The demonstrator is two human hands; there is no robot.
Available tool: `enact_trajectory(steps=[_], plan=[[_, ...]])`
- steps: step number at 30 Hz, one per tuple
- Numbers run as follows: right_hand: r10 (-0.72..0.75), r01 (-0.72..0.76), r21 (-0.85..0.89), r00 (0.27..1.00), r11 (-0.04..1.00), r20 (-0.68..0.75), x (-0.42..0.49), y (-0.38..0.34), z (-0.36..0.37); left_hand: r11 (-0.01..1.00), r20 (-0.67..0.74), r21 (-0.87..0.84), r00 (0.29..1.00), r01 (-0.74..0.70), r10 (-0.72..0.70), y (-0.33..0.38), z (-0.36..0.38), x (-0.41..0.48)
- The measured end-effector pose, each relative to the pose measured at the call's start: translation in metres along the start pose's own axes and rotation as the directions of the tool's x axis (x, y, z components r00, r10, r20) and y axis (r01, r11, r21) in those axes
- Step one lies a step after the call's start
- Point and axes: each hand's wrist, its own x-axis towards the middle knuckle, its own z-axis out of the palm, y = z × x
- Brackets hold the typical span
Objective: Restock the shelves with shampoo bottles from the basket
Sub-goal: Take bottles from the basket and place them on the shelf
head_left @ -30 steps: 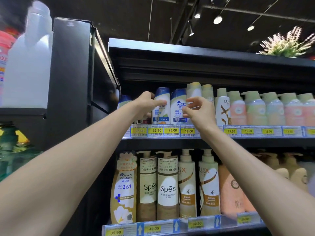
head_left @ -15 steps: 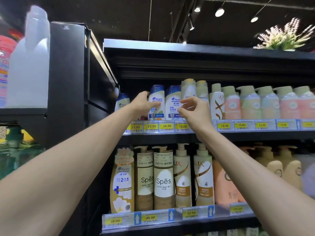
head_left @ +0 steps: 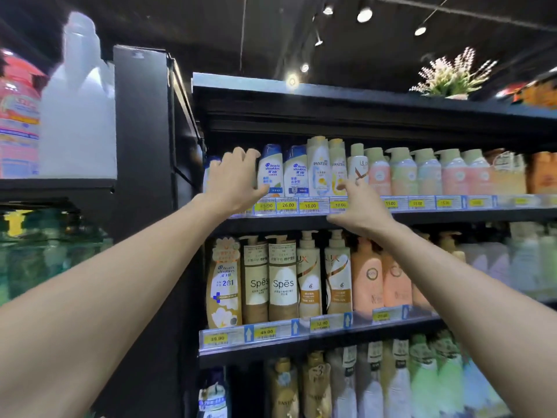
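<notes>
Black steel makes up the top shelf [head_left: 422,218], where a row of shampoo stands upright, labels to the front, hard up against the price strip [head_left: 310,205] so that each sort sits above its own tag. The left hand [head_left: 233,179] is at the left end of that row. Its fingers are curled over the top of what I take to be a shampoo bottle, hidden almost whole behind the hand, and the thumb stretches across the foot of the blue-capped bottle [head_left: 270,171] next door. Holding from the top like that would let the bottle slide into the narrow gap without knocking its neighbours. A sliver of another white bottle [head_left: 210,176] shows just left of the hand. The right hand [head_left: 360,208] holds nothing: its fingers are loose and spread, the forefinger [head_left: 346,188] raised to the foot of the pale gold bottles [head_left: 319,167], seemingly to steady or straighten them. The basket is out of sight, so how much stock is left cannot be told. I judge this bottle nearly home; it wants a gentle push back and a turn to face forward. The risk is a toppled row, since these bottles are tall, smooth and packed touching. Pump bottles [head_left: 281,282] fill the shelf below.
</notes>
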Motion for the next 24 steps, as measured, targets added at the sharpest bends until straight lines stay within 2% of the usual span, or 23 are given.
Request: enact_trajectory(steps=[2, 4, 8, 11, 15, 19, 24], plan=[[0.038, -0.003, -0.251, 0.990, 0.968, 0.136, -0.020, 0.002, -0.012, 0.991, 0.014, 0.090, 0.996, -0.094, 0.093, 0.007, -0.013, -0.014], [0.109, -0.028, -0.356, 0.971, 0.934, 0.211, -0.041, 0.003, -0.020, 0.985, 0.084, 0.073, 0.985, -0.157, 0.151, 0.017, -0.021, -0.030], [0.167, -0.050, -0.404, 0.951, 0.913, 0.260, -0.083, -0.001, -0.029, 0.980, 0.214, -0.094, 0.957, -0.178, 0.195, 0.047, -0.024, -0.068], [0.208, -0.081, -0.425, 0.943, 0.902, 0.261, -0.117, -0.001, -0.034, 0.973, 0.343, -0.130, 0.911, -0.193, 0.227, 0.080, -0.017, -0.100], [0.244, -0.087, -0.459, 0.924, 0.884, 0.296, -0.186, 0.018, -0.025, 0.948, 0.421, -0.239, 0.858, -0.208, 0.295, 0.124, -0.001, -0.158], [0.395, -0.152, -0.512, 0.823, 0.845, 0.408, -0.286, 0.057, -0.004, 0.908, 0.526, -0.335, 0.749, -0.253, 0.403, 0.169, 0.025, -0.245], [0.557, -0.263, -0.545, 0.673, 0.796, 0.487, -0.409, 0.109, 0.012, 0.866, 0.658, -0.439, 0.571, -0.239, 0.492, 0.219, 0.063, -0.360]])
